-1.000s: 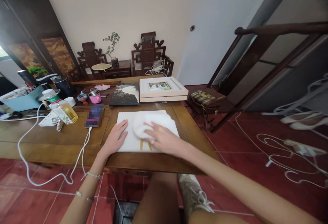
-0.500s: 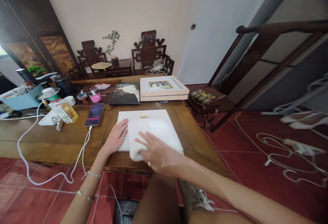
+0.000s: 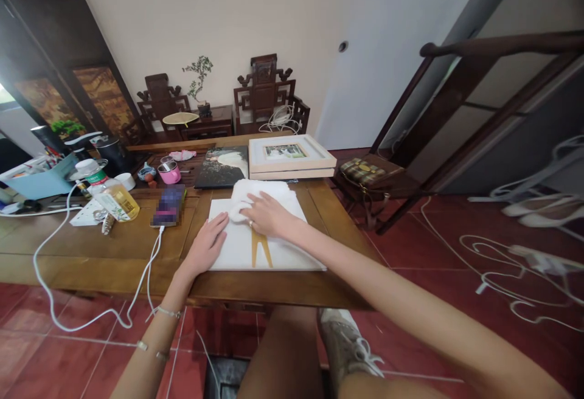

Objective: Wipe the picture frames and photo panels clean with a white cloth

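Being pressed by the right hand, a white cloth is now being held over the far part of a white board, having been shifted from the near edge half a second earlier. A yellow leg-shaped motif is thus being exposed at the near side, while the far area is being covered and wiped. The right fingers are being spread, slightly bent, on the cloth; whether a fold is being gripped cannot be told. The board's left edge is being steadied by the left hand, its fingers being extended and nothing being grasped. Space on the bench is being limited at the far side by a framed picture and a dark panel; a phone is being kept apart at left.
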`<action>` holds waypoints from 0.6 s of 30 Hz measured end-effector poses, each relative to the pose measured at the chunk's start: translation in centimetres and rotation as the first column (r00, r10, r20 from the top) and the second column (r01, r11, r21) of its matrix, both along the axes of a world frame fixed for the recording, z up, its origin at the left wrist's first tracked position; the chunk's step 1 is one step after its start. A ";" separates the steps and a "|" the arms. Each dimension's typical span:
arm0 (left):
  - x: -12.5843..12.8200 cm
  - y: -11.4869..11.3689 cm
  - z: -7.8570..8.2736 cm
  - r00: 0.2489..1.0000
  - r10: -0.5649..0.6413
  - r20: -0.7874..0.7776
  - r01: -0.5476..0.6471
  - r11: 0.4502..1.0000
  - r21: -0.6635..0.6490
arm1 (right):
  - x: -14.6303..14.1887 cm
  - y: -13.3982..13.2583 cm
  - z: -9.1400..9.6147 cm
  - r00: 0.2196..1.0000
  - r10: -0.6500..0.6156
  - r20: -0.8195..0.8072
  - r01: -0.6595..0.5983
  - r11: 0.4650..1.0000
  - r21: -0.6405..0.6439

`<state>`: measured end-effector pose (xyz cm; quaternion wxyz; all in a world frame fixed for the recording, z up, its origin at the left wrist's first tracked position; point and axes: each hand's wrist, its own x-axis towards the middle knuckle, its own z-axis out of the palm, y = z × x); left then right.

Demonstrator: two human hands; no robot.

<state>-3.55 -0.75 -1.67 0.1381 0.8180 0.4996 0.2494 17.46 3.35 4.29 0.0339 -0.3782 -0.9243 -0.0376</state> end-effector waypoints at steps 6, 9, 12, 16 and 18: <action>-0.1 0.1 -0.2 1.000 -0.008 0.020 0.008 1.000 0.009 | -1.0 -5.5 -0.9 0.993 0.114 0.014 -0.115 0.992 0.056; 0.0 0.0 -0.1 1.000 -0.010 0.022 0.010 1.000 0.011 | -0.6 -10.2 -0.5 0.972 0.233 0.032 -0.234 0.972 0.015; 0.0 0.0 0.0 1.000 -0.016 0.010 0.016 1.000 0.009 | 0.1 -12.0 0.1 0.954 0.298 0.008 -0.297 0.953 -0.064; 0.0 0.0 -0.2 1.000 -0.010 0.018 0.010 1.000 -0.005 | 0.9 -8.4 0.3 0.986 0.143 -0.081 -0.153 0.980 -0.129; 0.0 0.0 -0.1 0.999 -0.004 0.040 0.005 1.000 -0.014 | 0.9 -5.2 0.1 0.994 0.047 -0.101 -0.059 0.991 -0.118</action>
